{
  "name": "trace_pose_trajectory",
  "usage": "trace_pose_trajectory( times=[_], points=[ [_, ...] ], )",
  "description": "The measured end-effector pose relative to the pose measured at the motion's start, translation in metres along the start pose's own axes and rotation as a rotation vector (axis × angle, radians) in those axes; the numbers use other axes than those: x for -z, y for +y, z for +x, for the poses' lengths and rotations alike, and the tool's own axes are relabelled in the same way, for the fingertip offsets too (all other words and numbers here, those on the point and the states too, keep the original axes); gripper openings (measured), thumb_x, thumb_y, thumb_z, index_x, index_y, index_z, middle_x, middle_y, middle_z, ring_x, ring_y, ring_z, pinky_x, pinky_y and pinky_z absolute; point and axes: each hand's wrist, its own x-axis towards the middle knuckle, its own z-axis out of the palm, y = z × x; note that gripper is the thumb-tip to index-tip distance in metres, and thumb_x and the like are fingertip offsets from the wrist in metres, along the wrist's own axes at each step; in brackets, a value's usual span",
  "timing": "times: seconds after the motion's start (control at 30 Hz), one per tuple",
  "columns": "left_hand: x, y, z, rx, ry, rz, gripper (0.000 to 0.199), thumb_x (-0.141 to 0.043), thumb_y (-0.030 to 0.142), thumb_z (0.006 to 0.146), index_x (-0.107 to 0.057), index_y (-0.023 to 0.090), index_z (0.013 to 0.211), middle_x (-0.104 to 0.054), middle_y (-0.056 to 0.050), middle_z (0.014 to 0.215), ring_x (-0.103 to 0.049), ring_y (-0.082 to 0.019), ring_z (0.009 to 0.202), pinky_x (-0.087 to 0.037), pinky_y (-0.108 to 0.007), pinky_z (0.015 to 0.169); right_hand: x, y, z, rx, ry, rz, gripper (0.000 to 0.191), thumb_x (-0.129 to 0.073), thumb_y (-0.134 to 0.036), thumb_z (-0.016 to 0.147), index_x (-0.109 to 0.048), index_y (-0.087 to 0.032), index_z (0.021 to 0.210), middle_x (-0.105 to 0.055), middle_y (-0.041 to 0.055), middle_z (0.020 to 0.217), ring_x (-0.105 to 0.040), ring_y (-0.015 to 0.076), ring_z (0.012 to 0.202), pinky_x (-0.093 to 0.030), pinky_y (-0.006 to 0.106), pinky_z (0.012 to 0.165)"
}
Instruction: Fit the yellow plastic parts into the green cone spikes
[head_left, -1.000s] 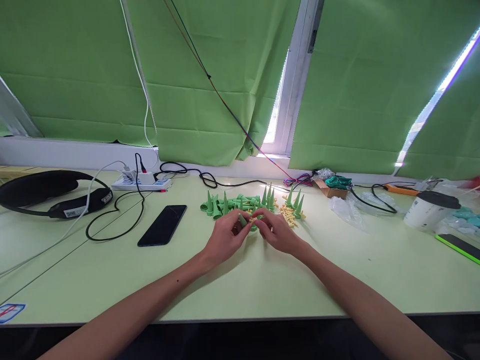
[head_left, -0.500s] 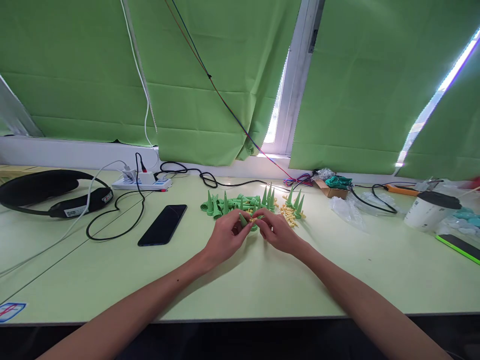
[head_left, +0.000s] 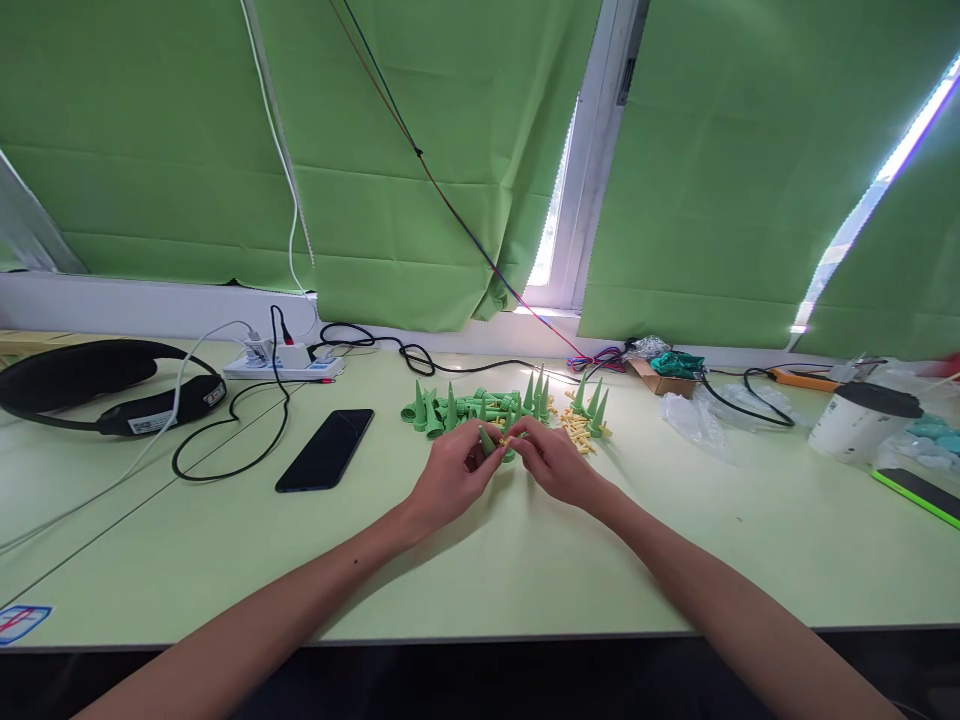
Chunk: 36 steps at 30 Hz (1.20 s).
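Note:
My left hand (head_left: pixel 457 470) is closed around a green plastic cone (head_left: pixel 487 440), which tilts with its tip up and to the left. Fingertips of my right hand (head_left: pixel 553 462) pinch a small yellow piece (head_left: pixel 503 441) against the cone's lower end; how far the two are joined is hidden. Behind my hands lie several green cones and tubes (head_left: pixel 471 405), some standing point up. A heap of small yellow pieces (head_left: pixel 577 430) spreads just beyond my right hand, with a few upright green cones (head_left: pixel 597 408) beside it.
A black phone (head_left: pixel 325 451) lies left of my hands. Farther left are a headband-like black device (head_left: pixel 112 385) and a white power strip (head_left: pixel 285 368) with cables. To the right are clear plastic bags (head_left: pixel 696 422), a small cardboard box (head_left: pixel 661 378) and a white cup with a black lid (head_left: pixel 862 424).
My right fingers have shifted very slightly at the yellow piece. My left hand and the cone stay in nearly the same place.

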Motion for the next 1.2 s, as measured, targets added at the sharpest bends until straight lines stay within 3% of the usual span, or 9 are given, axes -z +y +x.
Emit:
trace_pose_trajectory(
  times=[0.5,0.63,1.0,1.2],
  points=[
    [0.0,0.0007,-0.0013,-0.052,-0.042,0.003,0.009,-0.059,0.024,0.093,-0.06,0.018,0.087,-0.065,-0.001,0.082,-0.052,-0.008,0.055,-0.045,-0.019,0.049,-0.0023,0.003,0.0011,0.021,0.041,-0.064,0.029,-0.041,-0.032,0.101,-0.043,-0.021,0.074,-0.044,-0.0047,0.059,-0.035,0.0109,0.051,-0.027,0.024,0.053],
    [-0.0002,-0.0005,-0.0014,-0.048,-0.034,0.006,0.006,-0.06,0.024,0.092,-0.061,0.018,0.09,-0.063,0.001,0.077,-0.051,-0.008,0.054,-0.045,-0.019,0.048,-0.0026,0.0022,0.0018,0.015,0.05,-0.068,0.029,-0.042,-0.032,0.101,-0.044,-0.021,0.074,-0.043,-0.0049,0.058,-0.034,0.0109,0.052,-0.027,0.024,0.053],
    [0.0001,-0.0018,-0.0018,-0.054,-0.027,0.01,0.011,-0.059,0.024,0.093,-0.059,0.018,0.084,-0.067,-0.001,0.085,-0.053,-0.008,0.057,-0.046,-0.02,0.05,-0.0005,-0.0041,0.0002,-0.004,0.036,-0.018,0.021,-0.043,-0.033,0.101,-0.056,-0.02,0.09,-0.047,-0.0063,0.055,-0.039,0.0105,0.049,-0.03,0.024,0.053],
    [-0.001,-0.0009,0.0,-0.038,-0.013,0.023,0.007,-0.06,0.025,0.092,-0.062,0.018,0.091,-0.063,0.001,0.076,-0.053,-0.008,0.055,-0.047,-0.019,0.05,0.0005,-0.0057,-0.0011,-0.013,-0.004,-0.001,0.02,-0.041,-0.033,0.102,-0.057,-0.02,0.097,-0.049,-0.0066,0.053,-0.04,0.0108,0.048,-0.032,0.024,0.054]
  ],
)
